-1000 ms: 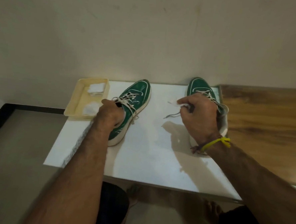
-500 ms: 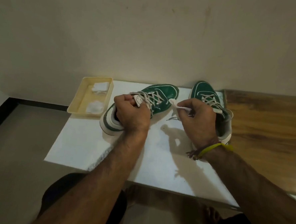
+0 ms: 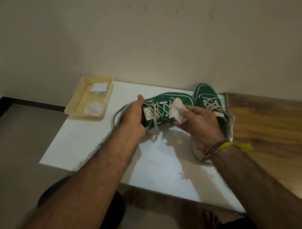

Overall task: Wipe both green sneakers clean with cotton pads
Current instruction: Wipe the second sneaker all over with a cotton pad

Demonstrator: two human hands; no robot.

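Note:
Two green sneakers with white laces and soles are on a white table point(image 3: 161, 164). The left sneaker point(image 3: 172, 101) is turned sideways, toe to the right, tilted up. My left hand point(image 3: 134, 115) grips it at the collar, fingers inside the opening. My right hand point(image 3: 199, 124) holds a white cotton pad point(image 3: 177, 110) against the laces of that sneaker. The right sneaker point(image 3: 208, 96) stands behind my right hand, toe toward the wall, its heel partly hidden by my wrist.
A cream plastic tray point(image 3: 77, 99) at the table's back left corner holds two white cotton pads point(image 3: 94, 108). A wooden surface point(image 3: 269, 132) adjoins the table on the right. A wall runs right behind the table. My knees and bare feet are below the front edge.
My left hand has swung the left sneaker round, toe to the right, and drawn it toward the right sneaker. My right hand has brought the pad onto its laces.

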